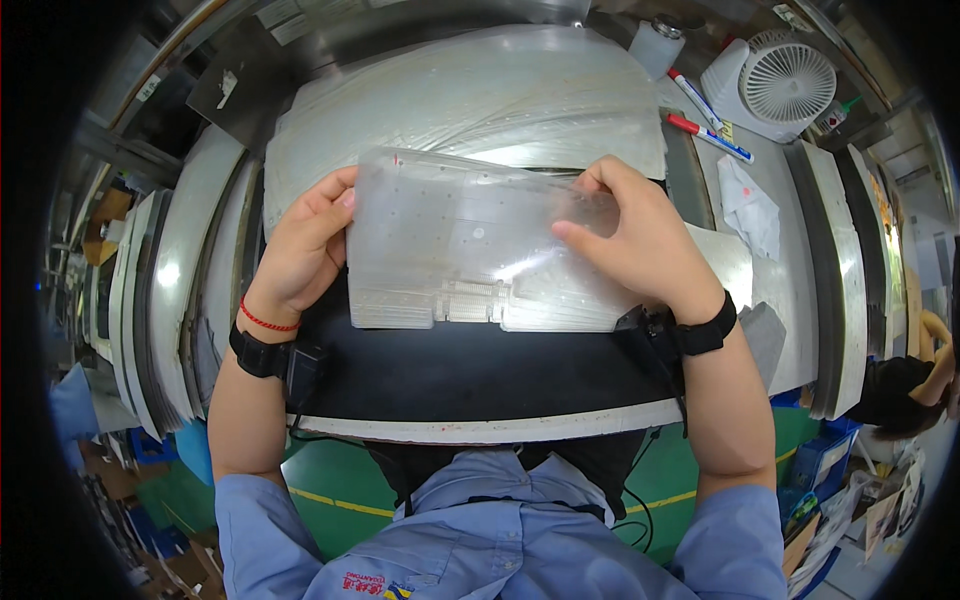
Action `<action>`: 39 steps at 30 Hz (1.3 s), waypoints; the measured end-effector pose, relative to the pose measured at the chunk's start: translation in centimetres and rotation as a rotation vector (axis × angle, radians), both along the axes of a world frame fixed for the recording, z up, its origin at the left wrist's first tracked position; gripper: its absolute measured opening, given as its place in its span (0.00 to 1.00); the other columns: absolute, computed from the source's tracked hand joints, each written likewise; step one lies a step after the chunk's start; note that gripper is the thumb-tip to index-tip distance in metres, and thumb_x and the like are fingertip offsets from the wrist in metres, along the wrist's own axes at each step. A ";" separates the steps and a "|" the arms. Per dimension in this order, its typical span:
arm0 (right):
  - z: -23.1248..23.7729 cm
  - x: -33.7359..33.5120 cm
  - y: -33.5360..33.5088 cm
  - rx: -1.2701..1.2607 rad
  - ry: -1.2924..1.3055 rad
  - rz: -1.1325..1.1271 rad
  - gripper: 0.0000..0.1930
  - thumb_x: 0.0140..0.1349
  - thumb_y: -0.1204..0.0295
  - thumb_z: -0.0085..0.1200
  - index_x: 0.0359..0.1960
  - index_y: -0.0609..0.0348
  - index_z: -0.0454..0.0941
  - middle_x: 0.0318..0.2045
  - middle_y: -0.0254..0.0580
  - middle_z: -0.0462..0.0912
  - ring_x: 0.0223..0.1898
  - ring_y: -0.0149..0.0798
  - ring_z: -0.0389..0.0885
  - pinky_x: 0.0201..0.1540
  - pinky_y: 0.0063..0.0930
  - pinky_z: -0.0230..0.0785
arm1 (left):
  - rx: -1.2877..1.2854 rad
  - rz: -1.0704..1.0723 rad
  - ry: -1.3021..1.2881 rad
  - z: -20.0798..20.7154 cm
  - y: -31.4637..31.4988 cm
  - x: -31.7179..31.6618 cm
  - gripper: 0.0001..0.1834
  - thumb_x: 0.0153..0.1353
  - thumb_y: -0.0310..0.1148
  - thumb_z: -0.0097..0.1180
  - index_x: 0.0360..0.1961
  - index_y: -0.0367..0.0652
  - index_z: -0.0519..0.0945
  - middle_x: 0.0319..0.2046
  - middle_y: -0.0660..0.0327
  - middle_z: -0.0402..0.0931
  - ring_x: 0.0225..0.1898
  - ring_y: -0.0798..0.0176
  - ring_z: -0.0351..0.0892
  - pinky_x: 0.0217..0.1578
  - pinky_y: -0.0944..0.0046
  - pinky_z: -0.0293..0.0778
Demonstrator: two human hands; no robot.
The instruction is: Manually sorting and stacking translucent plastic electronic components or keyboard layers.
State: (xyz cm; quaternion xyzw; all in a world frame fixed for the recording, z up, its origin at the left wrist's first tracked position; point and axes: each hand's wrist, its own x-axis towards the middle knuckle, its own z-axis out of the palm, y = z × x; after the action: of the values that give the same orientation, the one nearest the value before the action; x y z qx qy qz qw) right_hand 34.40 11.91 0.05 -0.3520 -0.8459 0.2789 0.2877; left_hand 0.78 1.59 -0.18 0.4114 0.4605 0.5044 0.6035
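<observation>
A translucent plastic sheet (430, 205) with small dots and a short red mark at its upper left corner is tilted up in front of me. My left hand (308, 240) pinches its left edge between thumb and fingers. At the right end, my right hand (640, 230) grips the sheet, its thumb across the face and its other fingers partly hidden along the far edge. Below the raised sheet, a stack of similar clear sheets (570, 312) with a notched, slotted middle shows its near edge on the black mat (450, 370).
Behind the hands lies a broad pile of large clear sheets (460, 90). Markers (708, 138), a white fan (770, 85), a bottle (657, 45) and a white cloth (748, 205) sit at the right. Upright panels flank both sides.
</observation>
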 end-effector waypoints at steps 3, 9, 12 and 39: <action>0.4 0.0 -0.3 -0.012 -0.056 -0.006 0.24 0.48 0.63 0.73 0.37 0.62 0.72 0.33 0.53 0.79 0.38 0.52 0.78 0.43 0.38 0.71 | 0.028 0.010 -0.003 -0.1 -0.1 -0.2 0.20 0.77 0.35 0.46 0.64 0.37 0.69 0.53 0.59 0.80 0.52 0.68 0.81 0.55 0.65 0.77; 0.6 -0.1 -0.1 -0.072 -0.115 -0.042 0.25 0.46 0.61 0.75 0.37 0.62 0.72 0.32 0.53 0.79 0.37 0.53 0.79 0.42 0.39 0.71 | 0.029 0.030 -0.021 0.3 -0.2 0.4 0.22 0.75 0.31 0.47 0.67 0.36 0.66 0.55 0.57 0.79 0.54 0.67 0.80 0.58 0.66 0.74; 0.6 -0.2 -0.1 -0.048 -0.101 -0.045 0.25 0.46 0.62 0.75 0.37 0.62 0.72 0.31 0.52 0.79 0.36 0.53 0.78 0.42 0.39 0.71 | 0.029 0.051 0.080 0.7 -0.3 0.7 0.24 0.74 0.28 0.48 0.68 0.34 0.65 0.57 0.56 0.79 0.55 0.67 0.80 0.59 0.66 0.73; 0.6 -0.2 -0.2 -0.033 -0.050 -0.046 0.25 0.46 0.62 0.75 0.36 0.61 0.71 0.29 0.52 0.79 0.33 0.53 0.79 0.38 0.38 0.71 | 0.012 0.013 0.029 0.1 -0.1 0.2 0.22 0.76 0.31 0.47 0.66 0.32 0.67 0.54 0.56 0.80 0.53 0.67 0.81 0.57 0.65 0.76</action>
State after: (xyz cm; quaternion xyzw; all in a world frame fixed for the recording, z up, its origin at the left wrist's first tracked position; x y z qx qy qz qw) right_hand 34.25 11.69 0.62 -0.3829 -0.8399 0.2772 0.2667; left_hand 0.95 1.51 -0.04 0.4193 0.4686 0.5052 0.5911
